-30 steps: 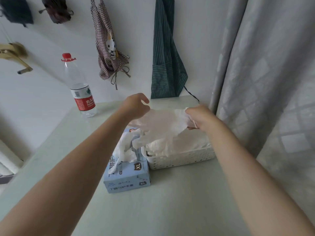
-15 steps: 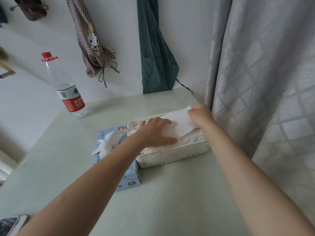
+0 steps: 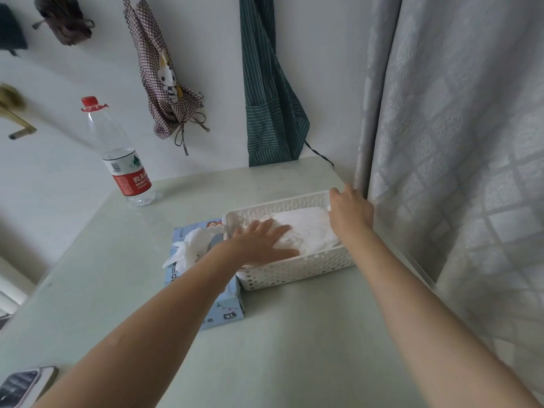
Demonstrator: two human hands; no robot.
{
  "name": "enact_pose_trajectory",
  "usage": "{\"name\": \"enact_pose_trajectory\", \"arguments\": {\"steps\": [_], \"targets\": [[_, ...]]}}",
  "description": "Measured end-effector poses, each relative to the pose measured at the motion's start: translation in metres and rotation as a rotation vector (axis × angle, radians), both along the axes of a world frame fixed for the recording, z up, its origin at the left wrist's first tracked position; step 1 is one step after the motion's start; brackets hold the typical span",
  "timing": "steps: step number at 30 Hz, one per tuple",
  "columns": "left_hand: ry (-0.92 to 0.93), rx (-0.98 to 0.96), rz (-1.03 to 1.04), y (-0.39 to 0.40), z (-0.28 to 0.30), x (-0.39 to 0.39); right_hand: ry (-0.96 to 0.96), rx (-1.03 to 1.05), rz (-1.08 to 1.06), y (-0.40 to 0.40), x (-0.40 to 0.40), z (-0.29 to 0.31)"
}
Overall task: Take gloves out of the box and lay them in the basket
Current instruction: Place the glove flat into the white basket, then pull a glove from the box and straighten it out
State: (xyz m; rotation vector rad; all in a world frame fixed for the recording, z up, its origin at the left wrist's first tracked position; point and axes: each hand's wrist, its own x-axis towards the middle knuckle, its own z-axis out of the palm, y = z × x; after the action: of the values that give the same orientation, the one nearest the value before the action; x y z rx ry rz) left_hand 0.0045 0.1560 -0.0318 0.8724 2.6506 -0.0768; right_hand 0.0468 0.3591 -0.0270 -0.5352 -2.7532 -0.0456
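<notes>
Left hand (image 3: 262, 241) lies flat on the gloves (image 3: 306, 231) inside the basket (image 3: 297, 269), fingers straight and slightly spread, palm pressing the pile down. Right hand (image 3: 348, 212) is at the basket's far right end by the rim; its fingertips are turned away from me, so I cannot tell whether they pinch the glove's cuff, hold the rim, or only rest there.

The top glove sits in the basket, mostly flat, a few creases near my left palm. The box (image 3: 226, 309) sits just left of the basket, touching it, with another glove (image 3: 188, 248) poking out of its opening.

My read: the step in hand is smoothing the laid glove.

How I would do it well:
- Press lightly; thin material drags and bunches under a heavy palm.
- Sweep from the right end toward the left, so the air and folds go one way.
- Keep the right end anchored until the sweep is done.
- Lift the left hand straight up, since the glove may cling to skin.
- The basket is light and could slide on the table (image 3: 147, 260); steady it.

Next glove is already sticking out of the box, easy to reach.
</notes>
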Motion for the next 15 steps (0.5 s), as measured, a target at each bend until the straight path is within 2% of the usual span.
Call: {"name": "enact_pose_trajectory", "arguments": {"steps": [2,5,10,12,15], "targets": [[0.033,0.06,0.001,-0.001,0.009,-0.001,0.03,-0.021,-0.009,-0.004,0.0,0.008],[0.168,0.247,0.023,-0.014,0.029,-0.002,0.08,-0.088,0.016,-0.02,-0.004,0.022],[0.311,0.47,0.173,-0.072,0.053,-0.01,0.13,-0.185,0.22,-0.081,-0.02,0.037],[0.343,0.51,0.278,-0.101,0.055,-0.012,0.121,-0.286,0.343,-0.109,-0.023,0.039],[0.303,0.537,0.415,-0.138,0.053,-0.011,0.027,-0.562,0.55,-0.149,-0.025,0.045]]}}
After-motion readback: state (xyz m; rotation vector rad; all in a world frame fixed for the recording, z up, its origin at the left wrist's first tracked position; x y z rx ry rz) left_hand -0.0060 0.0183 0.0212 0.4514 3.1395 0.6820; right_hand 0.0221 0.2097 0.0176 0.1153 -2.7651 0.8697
